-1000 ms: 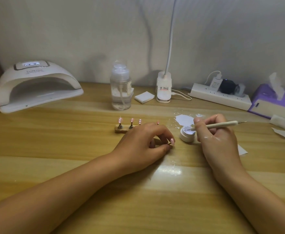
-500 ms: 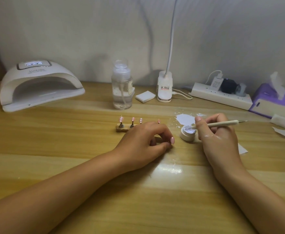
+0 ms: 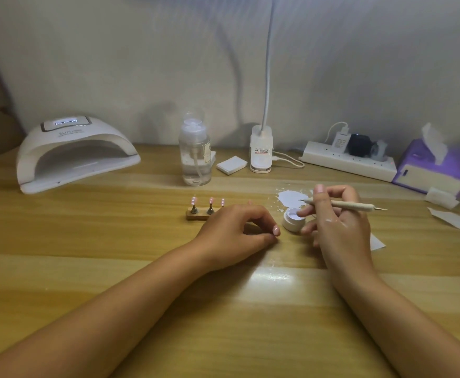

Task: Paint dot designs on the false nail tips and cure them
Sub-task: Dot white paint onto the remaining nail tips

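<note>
Pen point(image 3: 359, 206) tip has lifted out of the gel pot point(image 3: 293, 221) and hangs just above it, so it's probably loaded. Right hand point(image 3: 340, 227) fingers pinch the pen. Left hand point(image 3: 237, 230) rests on the worktop point(image 3: 141, 241), fingers loosely curled and holding nothing I can see. Nail tips point(image 3: 211, 200) stand on their holder point(image 3: 197, 215) just behind it, so dotting is next I'd guess.

Bare forearms point(image 3: 114, 309), L grip point(image 3: 234, 230) w/ pale pink polished nails, R grip point(image 3: 340, 227) w/ white smears on back
</note>
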Action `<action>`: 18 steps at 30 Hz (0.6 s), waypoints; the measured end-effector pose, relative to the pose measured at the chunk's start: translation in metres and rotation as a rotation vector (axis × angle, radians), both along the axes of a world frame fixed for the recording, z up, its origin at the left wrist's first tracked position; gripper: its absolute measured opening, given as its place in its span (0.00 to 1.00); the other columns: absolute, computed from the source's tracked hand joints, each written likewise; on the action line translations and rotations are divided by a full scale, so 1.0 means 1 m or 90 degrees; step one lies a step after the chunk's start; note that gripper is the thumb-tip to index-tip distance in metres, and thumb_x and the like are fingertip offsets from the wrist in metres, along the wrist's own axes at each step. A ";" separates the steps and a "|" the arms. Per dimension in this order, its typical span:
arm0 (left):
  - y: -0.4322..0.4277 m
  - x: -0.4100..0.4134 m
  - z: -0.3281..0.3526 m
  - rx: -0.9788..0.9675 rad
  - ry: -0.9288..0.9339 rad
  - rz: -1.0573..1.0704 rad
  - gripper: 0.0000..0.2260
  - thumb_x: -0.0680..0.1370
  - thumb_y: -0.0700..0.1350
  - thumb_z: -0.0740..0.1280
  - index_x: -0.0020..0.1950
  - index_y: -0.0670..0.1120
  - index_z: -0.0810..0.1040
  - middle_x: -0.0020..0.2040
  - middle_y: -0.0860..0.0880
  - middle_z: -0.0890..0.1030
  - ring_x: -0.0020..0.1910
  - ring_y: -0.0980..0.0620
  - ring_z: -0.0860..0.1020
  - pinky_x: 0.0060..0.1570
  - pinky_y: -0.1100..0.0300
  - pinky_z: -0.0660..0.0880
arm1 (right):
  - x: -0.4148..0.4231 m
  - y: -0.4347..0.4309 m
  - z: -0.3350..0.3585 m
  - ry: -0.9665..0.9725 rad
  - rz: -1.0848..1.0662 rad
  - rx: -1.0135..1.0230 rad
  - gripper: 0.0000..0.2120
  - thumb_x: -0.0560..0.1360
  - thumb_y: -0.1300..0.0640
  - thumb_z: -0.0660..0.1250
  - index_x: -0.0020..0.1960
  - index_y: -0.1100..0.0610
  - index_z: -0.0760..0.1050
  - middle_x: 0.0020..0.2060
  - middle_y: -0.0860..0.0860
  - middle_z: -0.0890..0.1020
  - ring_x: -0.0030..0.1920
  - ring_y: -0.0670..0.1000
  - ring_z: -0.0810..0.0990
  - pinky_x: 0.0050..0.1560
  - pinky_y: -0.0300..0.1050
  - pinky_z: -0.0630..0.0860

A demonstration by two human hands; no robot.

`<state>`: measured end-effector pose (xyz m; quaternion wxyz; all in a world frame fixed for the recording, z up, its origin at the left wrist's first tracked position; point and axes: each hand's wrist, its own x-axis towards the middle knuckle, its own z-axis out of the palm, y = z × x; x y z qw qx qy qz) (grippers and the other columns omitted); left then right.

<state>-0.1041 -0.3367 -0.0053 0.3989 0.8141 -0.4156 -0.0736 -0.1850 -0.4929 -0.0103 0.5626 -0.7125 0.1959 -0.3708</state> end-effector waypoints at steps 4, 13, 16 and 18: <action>-0.005 -0.005 -0.005 0.000 -0.005 0.041 0.03 0.74 0.50 0.73 0.45 0.59 0.81 0.46 0.63 0.83 0.37 0.70 0.75 0.44 0.60 0.73 | -0.006 0.005 0.007 -0.031 0.009 0.002 0.06 0.80 0.52 0.68 0.45 0.49 0.73 0.37 0.51 0.85 0.29 0.46 0.80 0.29 0.43 0.73; -0.005 -0.003 -0.008 -0.029 -0.018 0.034 0.04 0.74 0.49 0.73 0.45 0.58 0.81 0.45 0.63 0.83 0.38 0.68 0.76 0.43 0.59 0.73 | -0.007 0.018 0.010 -0.022 0.054 0.185 0.09 0.77 0.61 0.69 0.43 0.56 0.69 0.23 0.49 0.78 0.21 0.43 0.71 0.22 0.33 0.67; -0.005 -0.001 -0.008 -0.031 -0.016 0.035 0.04 0.74 0.48 0.73 0.45 0.58 0.82 0.44 0.63 0.83 0.42 0.65 0.78 0.44 0.58 0.74 | -0.008 0.020 0.010 0.009 0.068 0.172 0.12 0.73 0.64 0.67 0.35 0.56 0.68 0.21 0.50 0.75 0.20 0.44 0.70 0.21 0.33 0.66; -0.005 -0.001 -0.009 -0.031 -0.014 0.039 0.03 0.74 0.49 0.73 0.45 0.57 0.81 0.45 0.63 0.83 0.45 0.64 0.79 0.46 0.56 0.75 | -0.008 0.021 0.009 0.031 0.075 0.149 0.12 0.72 0.64 0.67 0.33 0.56 0.67 0.20 0.52 0.75 0.20 0.45 0.70 0.21 0.34 0.66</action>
